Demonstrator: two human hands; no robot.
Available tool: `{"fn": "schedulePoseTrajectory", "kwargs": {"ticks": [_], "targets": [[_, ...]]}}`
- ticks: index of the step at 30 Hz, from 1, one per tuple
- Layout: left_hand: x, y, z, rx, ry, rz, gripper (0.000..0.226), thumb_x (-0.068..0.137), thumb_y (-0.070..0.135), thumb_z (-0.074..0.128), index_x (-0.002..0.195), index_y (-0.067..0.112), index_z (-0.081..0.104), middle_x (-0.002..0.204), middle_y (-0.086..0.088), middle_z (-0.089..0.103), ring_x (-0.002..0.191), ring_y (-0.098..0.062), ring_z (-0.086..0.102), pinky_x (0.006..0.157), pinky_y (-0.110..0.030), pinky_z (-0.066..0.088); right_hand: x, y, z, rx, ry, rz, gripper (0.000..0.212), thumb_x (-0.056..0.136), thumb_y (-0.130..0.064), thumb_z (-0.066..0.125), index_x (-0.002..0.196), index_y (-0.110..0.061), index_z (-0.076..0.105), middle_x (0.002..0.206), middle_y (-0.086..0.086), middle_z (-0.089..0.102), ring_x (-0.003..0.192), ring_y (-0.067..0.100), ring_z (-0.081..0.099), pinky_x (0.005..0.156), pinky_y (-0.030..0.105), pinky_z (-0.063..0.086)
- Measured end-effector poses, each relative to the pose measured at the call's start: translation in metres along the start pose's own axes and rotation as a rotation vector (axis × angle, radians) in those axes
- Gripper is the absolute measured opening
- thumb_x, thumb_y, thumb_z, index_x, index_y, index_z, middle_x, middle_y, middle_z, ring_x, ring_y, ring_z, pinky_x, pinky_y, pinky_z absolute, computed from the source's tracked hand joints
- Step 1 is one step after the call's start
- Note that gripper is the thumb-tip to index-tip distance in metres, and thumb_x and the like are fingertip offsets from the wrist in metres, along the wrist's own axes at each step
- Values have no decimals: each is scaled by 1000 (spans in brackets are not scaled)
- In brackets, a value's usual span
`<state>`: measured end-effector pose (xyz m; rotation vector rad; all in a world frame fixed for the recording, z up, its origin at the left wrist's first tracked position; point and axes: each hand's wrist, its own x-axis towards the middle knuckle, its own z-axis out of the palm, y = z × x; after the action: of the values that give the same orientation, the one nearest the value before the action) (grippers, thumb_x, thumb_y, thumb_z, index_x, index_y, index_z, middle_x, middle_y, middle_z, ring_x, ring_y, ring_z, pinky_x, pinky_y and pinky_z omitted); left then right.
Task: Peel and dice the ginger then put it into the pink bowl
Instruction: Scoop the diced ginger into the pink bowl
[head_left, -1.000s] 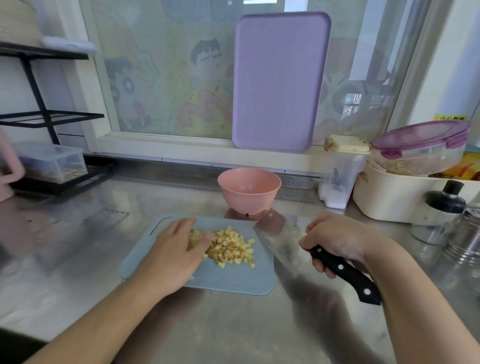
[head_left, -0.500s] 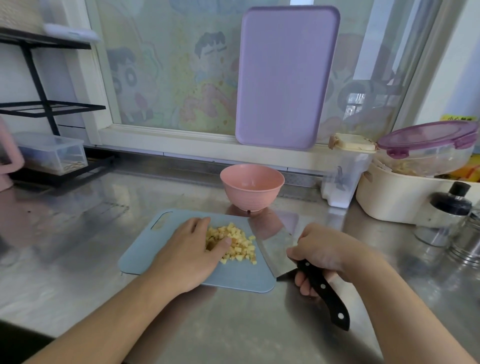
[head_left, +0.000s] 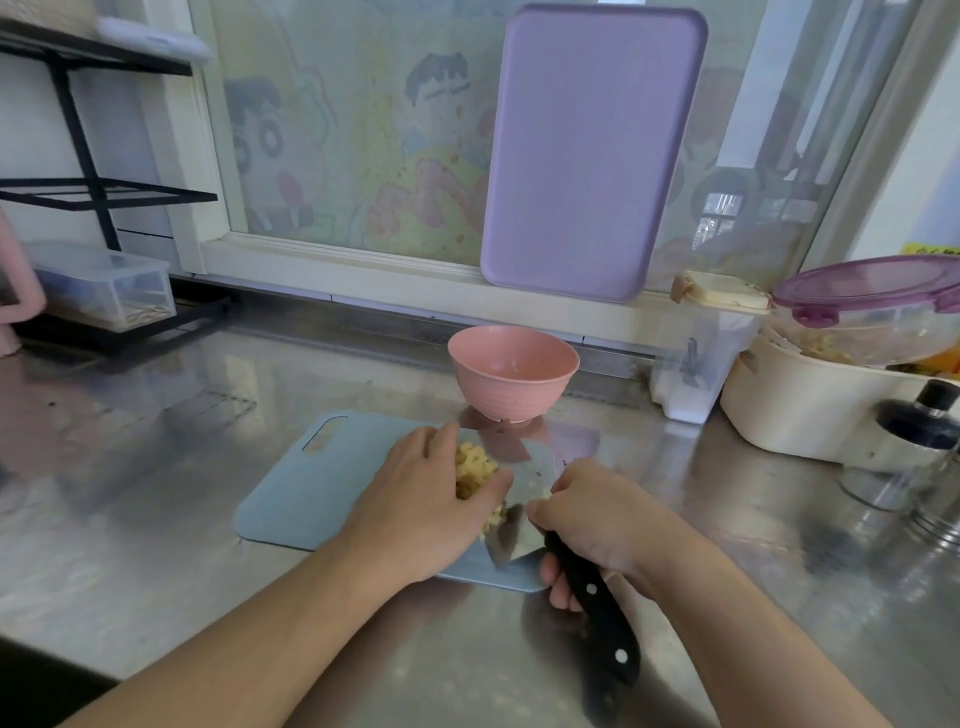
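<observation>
Ginger is already diced; the step in hand looks like loading the pile onto the blade for transfer.

Left hand (head_left: 415, 499) is cupping the diced ginger (head_left: 474, 470), fingers lightly curved and together, pressing the pile sideways against the cleaver blade (head_left: 524, 486). It is pushing, not gripping. The pile is sitting near the right edge of the blue cutting board (head_left: 311, 483), squeezed between palm and blade.

Right hand (head_left: 597, 525) is wrapping its fingers fully round the black riveted handle (head_left: 597, 608), which is sticking out past the board's front right corner. The blade is lying low and tilted, with its edge toward the pile. Whether the edge is actually touching the board, I cannot tell.

Pink bowl (head_left: 513, 371) is standing on the steel counter (head_left: 156, 519) just beyond the board's far edge, right behind the blade. It looks empty, though glare is hiding the bottom.

To do this well, I'd say:
- keep the blade nearly flat with the edge down on the board, so dice are riding up onto it rather than ploughing ahead
- keep the left fingers closed as one wall, since small dice leak through gaps
- keep the left fingertips off the cutting edge
- some dice near the blade heel look loose and likely need a second sweep
- lift level, with the left hand guarding the open side; the carry to the bowl is short
- tip over the bowl's centre, not its rim

Risk: dice scattering off the board's right edge onto the counter.
</observation>
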<state>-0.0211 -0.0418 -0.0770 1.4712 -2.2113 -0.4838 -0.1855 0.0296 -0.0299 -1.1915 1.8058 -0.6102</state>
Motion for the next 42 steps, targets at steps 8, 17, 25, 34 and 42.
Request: {"fn": "schedulePoseTrajectory", "kwargs": {"ticks": [8,17,25,34,42], "targets": [[7,10,11,-5,68,15,76,96,67,43,158,30,20,153,3,38,144,-18,29,112,-39,35,1,-3,16,129,-1,-72,18,99,-7,42,84,-1,51,57,17,60,45,30,61,47,35,53],[10,11,10,32,153,177,51,106,43,42,154,27,36,153,8,35,144,-12,26,116,-28,25,2,-3,20,254,-9,-98,9,101,-10,43,94,-6,47,57,13,57,42,26,55,44,30,48],[19,15,1,78,193,250,35,107,33,42,133,17,57,139,6,50,133,-13,35,113,-27,29,-6,-8,15,343,-11,-147,16,103,-12,43,89,-9,49,57,8,55,41,19,49,43,24,42],[19,21,-37,149,215,213,28,105,39,38,117,23,59,128,10,54,129,-11,38,109,-28,35,-13,-20,15,491,-87,-237,10,103,-13,45,95,-11,50,60,7,51,43,17,44,40,24,36],[60,68,-82,216,182,282,34,104,33,42,118,15,66,125,-3,62,125,-24,49,103,-34,39,-13,-58,-29,536,-16,-318,15,100,-6,44,87,-10,50,57,6,48,42,16,40,37,23,33]]}}
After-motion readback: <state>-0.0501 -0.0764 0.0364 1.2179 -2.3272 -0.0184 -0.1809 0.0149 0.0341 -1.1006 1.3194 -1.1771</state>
